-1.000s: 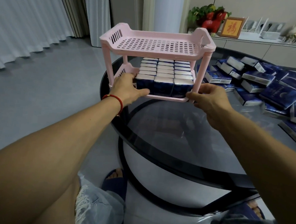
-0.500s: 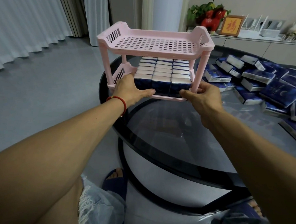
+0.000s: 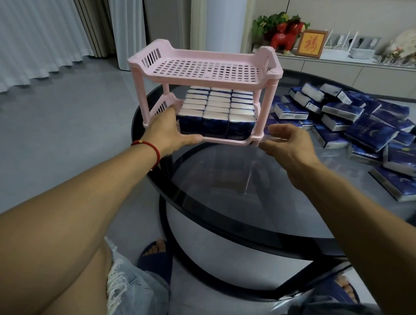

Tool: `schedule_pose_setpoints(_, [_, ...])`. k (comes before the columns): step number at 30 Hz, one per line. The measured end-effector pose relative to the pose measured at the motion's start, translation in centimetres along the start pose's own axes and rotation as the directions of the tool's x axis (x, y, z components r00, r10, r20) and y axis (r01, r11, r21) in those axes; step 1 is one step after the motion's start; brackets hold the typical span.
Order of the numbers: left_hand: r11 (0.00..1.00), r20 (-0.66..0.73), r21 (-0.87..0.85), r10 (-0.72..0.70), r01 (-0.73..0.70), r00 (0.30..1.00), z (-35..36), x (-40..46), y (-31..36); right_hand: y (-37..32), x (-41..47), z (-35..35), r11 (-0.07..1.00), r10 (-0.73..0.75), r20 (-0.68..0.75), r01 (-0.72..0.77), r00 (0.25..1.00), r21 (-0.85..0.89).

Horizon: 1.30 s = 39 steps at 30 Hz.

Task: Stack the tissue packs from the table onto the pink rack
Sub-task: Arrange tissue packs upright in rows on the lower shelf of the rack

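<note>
A pink two-tier rack (image 3: 202,70) stands at the far left of the round dark glass table (image 3: 260,199). Its lower shelf is filled with several rows of blue and white tissue packs (image 3: 217,109); its perforated top shelf holds nothing. My left hand (image 3: 169,130) holds the rack's lower left front corner, thumb along the shelf's front edge. My right hand (image 3: 288,142) hovers just right of the rack's front right leg, fingers spread and loosely curved, blurred, holding nothing. A heap of loose tissue packs (image 3: 364,125) lies to the right on the table.
Grey floor and white curtains (image 3: 34,27) are to the left. A low sideboard (image 3: 368,69) behind the table carries a red figurine (image 3: 285,38), a framed picture and small items. My knees and sandalled feet show under the table's near edge.
The rack has shifted slightly left and nearer. My right hand has come off the rack's front right leg and moved a little to the right; my left hand keeps its hold.
</note>
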<state>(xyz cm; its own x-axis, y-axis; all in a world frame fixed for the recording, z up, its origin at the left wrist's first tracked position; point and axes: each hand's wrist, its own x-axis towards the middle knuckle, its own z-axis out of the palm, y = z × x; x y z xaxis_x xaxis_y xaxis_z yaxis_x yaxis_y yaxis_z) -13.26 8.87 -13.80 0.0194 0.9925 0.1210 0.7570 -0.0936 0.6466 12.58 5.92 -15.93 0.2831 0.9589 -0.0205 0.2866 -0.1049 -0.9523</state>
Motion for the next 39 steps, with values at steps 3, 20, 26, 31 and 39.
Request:
schedule_pose_setpoints(3, [0.996,-0.031,0.081,-0.028,0.031,0.999,-0.5,-1.7,0.4,0.2,-1.3,-2.0,0.997,-0.020,-0.009,0.019,1.000,-0.069])
schedule_pose_setpoints(20, [0.891,0.186,-0.044,0.452,-0.452,0.873,8.5,-8.5,12.8,3.4,-5.8,-17.8,0.642,-0.049,-0.508,-0.363,0.860,-0.675])
schedule_pose_setpoints(26, [0.896,0.269,-0.102,0.443,-0.432,0.855,10.6,-8.8,14.5,4.0,-7.0,-19.1,0.751,0.136,-0.333,-0.316,0.933,-0.580])
schedule_pose_setpoints(31, [0.922,0.353,-0.309,0.340,-0.235,0.872,12.2,-9.1,15.8,1.8,-8.8,-19.5,0.782,0.114,0.070,-0.046,0.991,-0.622])
schedule_pose_setpoints(39, [0.712,0.550,-0.616,0.082,0.337,0.831,12.4,-8.6,16.2,3.1,-5.5,-19.8,0.751,-0.310,0.105,0.311,0.945,-0.582])
